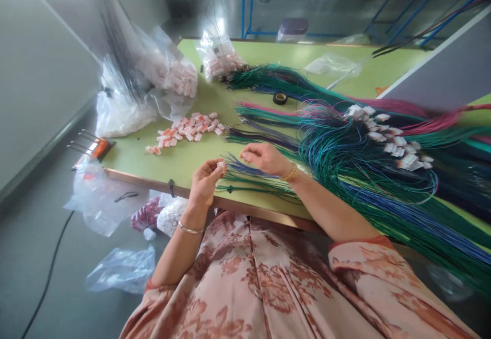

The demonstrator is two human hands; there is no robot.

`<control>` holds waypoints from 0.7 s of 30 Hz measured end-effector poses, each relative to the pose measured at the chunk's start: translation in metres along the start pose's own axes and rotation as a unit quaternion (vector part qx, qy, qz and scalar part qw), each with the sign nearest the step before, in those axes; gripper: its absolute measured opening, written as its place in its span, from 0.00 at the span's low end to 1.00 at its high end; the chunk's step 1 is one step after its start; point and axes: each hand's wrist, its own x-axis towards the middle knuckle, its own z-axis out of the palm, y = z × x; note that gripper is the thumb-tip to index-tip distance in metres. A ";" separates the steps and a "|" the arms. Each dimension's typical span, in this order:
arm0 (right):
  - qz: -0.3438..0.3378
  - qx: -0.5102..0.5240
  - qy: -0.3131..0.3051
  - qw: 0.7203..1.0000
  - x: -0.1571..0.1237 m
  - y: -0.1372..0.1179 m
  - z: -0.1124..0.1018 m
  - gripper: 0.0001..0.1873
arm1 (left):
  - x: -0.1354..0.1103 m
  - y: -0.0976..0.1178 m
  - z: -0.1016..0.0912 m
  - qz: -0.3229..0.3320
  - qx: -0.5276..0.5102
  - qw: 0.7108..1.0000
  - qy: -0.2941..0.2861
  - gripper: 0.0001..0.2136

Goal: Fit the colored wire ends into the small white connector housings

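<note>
My left hand (206,180) pinches a small white-and-orange connector housing (221,167) just above the table's front edge. To its right, my right hand (266,158) is closed, thumb against fingertips, over the ends of blue wires (249,169). What lies between those fingertips is too small to make out. Green wires (264,187) spread below my right hand. Beyond my left hand is a loose pile of white-and-orange connector housings (192,128). Bundles of dark wires (264,137) lie past my right hand, their bare ends pointing left.
Clear bags of housings (220,62) stand at the back left of the green table (153,167). A roll of black tape (280,98) sits among the bundles. White connectors (391,137) on finished wires lie at right. An orange pronged holder (100,148) marks the left corner.
</note>
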 end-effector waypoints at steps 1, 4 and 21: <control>0.015 -0.035 0.012 0.999 0.004 0.003 -0.004 0.13 | 0.000 0.000 -0.002 -0.005 0.000 1.000 -0.002 0.16; 0.057 -0.168 -0.010 0.984 0.013 0.008 -0.001 0.07 | -0.001 -0.002 -0.006 -0.027 0.003 1.000 -0.012 0.16; 0.035 -0.179 0.017 0.983 0.007 0.018 0.016 0.07 | -0.001 -0.010 -0.001 -0.048 -0.030 0.998 -0.027 0.14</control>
